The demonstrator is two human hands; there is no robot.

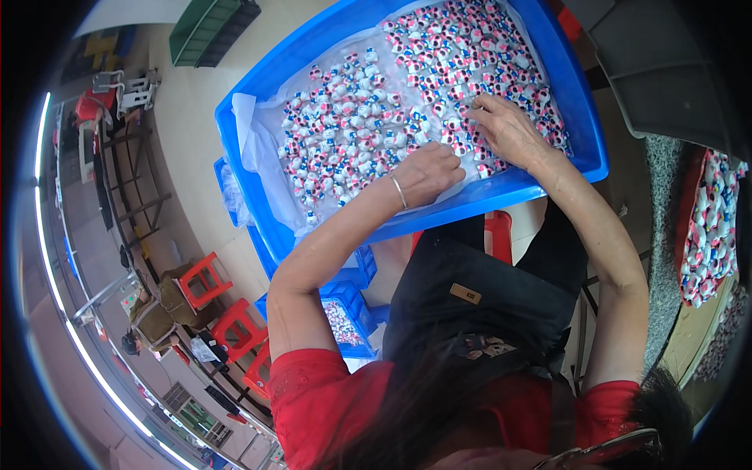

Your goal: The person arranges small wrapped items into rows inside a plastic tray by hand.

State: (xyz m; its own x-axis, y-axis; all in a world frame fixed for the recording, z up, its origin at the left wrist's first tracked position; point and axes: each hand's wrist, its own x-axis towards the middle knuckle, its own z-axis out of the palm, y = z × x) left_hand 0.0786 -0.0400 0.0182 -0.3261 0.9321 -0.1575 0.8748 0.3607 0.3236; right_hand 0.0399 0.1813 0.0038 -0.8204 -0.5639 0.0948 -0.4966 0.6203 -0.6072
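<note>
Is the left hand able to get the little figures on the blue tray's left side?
Probably yes: the left hand is over the blue tray, right beside those little figures, and nothing seems to cover them.

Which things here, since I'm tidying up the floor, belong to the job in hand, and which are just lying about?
Apparently in the job:
large blue tray
white liner
small white, pink and blue pieces
left hand and right hand, both at the pieces

Apparently just lying about:
green crate
red stools at left
</note>
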